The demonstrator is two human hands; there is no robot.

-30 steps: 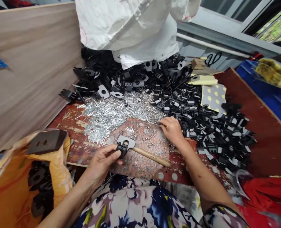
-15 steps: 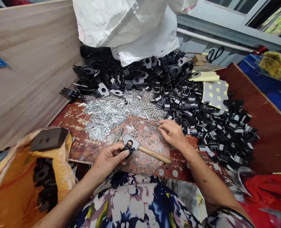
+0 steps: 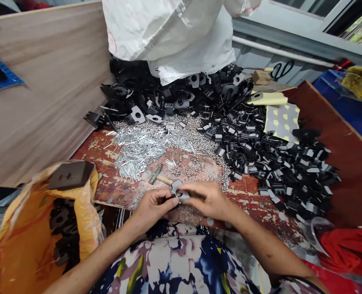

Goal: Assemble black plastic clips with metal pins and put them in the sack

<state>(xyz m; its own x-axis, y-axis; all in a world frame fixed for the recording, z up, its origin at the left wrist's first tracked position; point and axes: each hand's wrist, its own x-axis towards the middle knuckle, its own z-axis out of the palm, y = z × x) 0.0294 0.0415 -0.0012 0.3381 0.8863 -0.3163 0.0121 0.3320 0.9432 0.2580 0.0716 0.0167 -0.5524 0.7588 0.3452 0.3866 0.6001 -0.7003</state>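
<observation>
My left hand (image 3: 152,206) pinches a small black and grey plastic part (image 3: 177,191) with a round hole, just above the near edge of the table. My right hand (image 3: 207,199) has its fingers closed on the same part from the right; whether it also holds a pin I cannot make out. A wooden-handled hammer (image 3: 160,178) lies under my hands, mostly hidden. A heap of silver metal pins (image 3: 144,145) spreads behind. Black plastic pieces (image 3: 278,167) pile to the right and further back.
An orange bag (image 3: 21,245) with black parts stands at the left, a dark plate (image 3: 70,174) on its rim. A white sack (image 3: 174,36) hangs over the back pile. A wooden panel (image 3: 40,90) walls the left. Scissors (image 3: 280,69) and yellow paper (image 3: 268,99) lie far right.
My right hand left the pin heap and came back to join my left hand on the plastic part. The left hand shifted slightly right and nearer, covering most of the hammer handle.
</observation>
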